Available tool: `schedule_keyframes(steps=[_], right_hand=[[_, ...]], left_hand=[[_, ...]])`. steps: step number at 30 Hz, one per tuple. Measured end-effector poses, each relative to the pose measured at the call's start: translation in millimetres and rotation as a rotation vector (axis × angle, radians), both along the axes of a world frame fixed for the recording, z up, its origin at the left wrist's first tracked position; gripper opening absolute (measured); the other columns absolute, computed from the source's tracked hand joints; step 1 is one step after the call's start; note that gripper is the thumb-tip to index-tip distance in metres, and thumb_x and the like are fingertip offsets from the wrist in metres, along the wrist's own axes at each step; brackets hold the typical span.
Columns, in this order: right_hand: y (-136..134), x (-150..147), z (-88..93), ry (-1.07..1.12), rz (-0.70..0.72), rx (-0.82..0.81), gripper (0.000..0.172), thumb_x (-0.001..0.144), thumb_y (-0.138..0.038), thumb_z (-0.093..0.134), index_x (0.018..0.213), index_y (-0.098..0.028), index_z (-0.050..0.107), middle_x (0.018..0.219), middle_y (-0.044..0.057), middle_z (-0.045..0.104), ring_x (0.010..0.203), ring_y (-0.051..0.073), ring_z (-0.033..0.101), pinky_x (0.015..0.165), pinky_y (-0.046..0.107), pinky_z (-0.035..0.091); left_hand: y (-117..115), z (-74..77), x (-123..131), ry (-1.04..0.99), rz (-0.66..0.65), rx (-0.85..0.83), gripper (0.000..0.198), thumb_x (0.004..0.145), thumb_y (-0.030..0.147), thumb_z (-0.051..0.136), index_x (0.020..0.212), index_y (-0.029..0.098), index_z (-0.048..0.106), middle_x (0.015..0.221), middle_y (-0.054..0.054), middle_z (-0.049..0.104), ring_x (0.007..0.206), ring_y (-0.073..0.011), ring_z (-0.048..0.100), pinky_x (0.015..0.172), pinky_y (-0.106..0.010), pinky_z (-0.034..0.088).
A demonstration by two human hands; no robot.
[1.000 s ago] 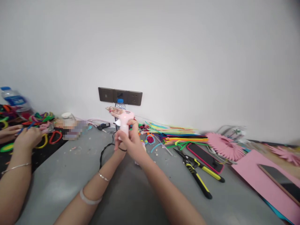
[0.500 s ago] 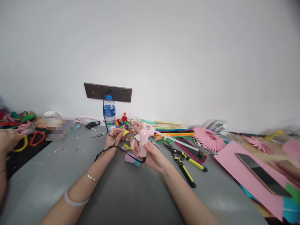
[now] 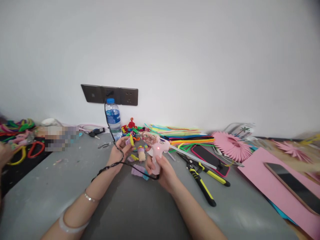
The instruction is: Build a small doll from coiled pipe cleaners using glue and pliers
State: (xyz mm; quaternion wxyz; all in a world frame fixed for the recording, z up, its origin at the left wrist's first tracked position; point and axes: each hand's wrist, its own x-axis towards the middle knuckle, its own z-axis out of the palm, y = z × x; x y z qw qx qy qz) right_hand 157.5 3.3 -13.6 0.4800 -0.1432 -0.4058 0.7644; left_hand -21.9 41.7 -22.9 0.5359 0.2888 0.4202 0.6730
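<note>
My right hand (image 3: 165, 170) is wrapped round the handle of a pink hot glue gun (image 3: 158, 154), whose small red light is lit. A long translucent glue stick (image 3: 192, 156) juts from its back, and the nozzle end points left toward my left hand (image 3: 119, 154). Between my left fingertips is a small fuzzy yellow-and-purple piece (image 3: 131, 140), just short of the nozzle. The gun's black cord (image 3: 113, 164) runs across my left wrist. Below the hands lie a beige fuzzy figure (image 3: 141, 154) and a lilac-and-blue fuzzy piece (image 3: 139, 171).
A water bottle (image 3: 113, 120) stands by the wall sockets (image 3: 110, 94). Yellow-black pliers (image 3: 200, 180), a pink-edged phone (image 3: 210, 159) and pipe cleaners (image 3: 185, 137) lie right. Farther right is another phone (image 3: 292, 185) on pink paper (image 3: 262, 170). Another person's hand (image 3: 5, 153) is at far left.
My left hand has turned the yellow-and-purple piece more upright, so more of it shows. The glue gun has moved slightly right and down in the picture. The view has shifted a little.
</note>
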Motion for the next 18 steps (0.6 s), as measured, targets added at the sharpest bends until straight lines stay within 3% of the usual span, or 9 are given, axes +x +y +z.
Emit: schedule_keyframes(steps=[4, 11, 14, 18], right_hand=[[-3, -5, -7.8, -0.049, -0.011, 0.029, 0.037, 0.088, -0.048, 0.059, 0.103, -0.015, 0.059, 0.057, -0.007, 0.043, 0.047, 0.009, 0.043, 0.052, 0.025, 0.028], [-2, -5, -15.6, -0.261, -0.220, 0.040, 0.047, 0.084, -0.059, 0.059, 0.093, -0.013, 0.061, 0.046, -0.010, 0.038, 0.036, 0.008, 0.037, 0.043, 0.022, 0.025], [-1, -3, -14.4, -0.357, -0.273, 0.038, 0.048, 0.081, -0.062, 0.060, 0.086, -0.014, 0.060, 0.044, -0.009, 0.039, 0.036, 0.008, 0.039, 0.042, 0.022, 0.027], [-1, -4, -13.1, -0.434, -0.320, 0.047, 0.051, 0.077, -0.067, 0.061, 0.078, -0.016, 0.057, 0.043, -0.009, 0.039, 0.035, 0.008, 0.039, 0.040, 0.022, 0.029]], left_hand=[[-3, 2.8, 0, 0.011, 0.025, -0.007, 0.046, 0.044, 0.029, 0.091, 0.083, 0.017, 0.070, 0.070, 0.001, 0.069, 0.061, -0.0120, 0.066, 0.060, -0.022, 0.058], [-5, 4.1, 1, 0.137, -0.009, -0.025, 0.037, 0.053, 0.039, 0.086, 0.077, 0.016, 0.069, 0.073, -0.002, 0.070, 0.065, -0.0160, 0.067, 0.054, -0.024, 0.056], [-5, 2.4, 1, 0.260, -0.007, -0.011, 0.032, 0.058, 0.042, 0.083, 0.073, 0.017, 0.070, 0.068, -0.003, 0.069, 0.061, -0.0173, 0.065, 0.048, -0.023, 0.051], [-6, -0.3, -1, 0.421, 0.006, 0.027, 0.027, 0.063, 0.042, 0.079, 0.067, 0.017, 0.070, 0.054, -0.001, 0.062, 0.043, -0.0111, 0.051, 0.038, -0.021, 0.037]])
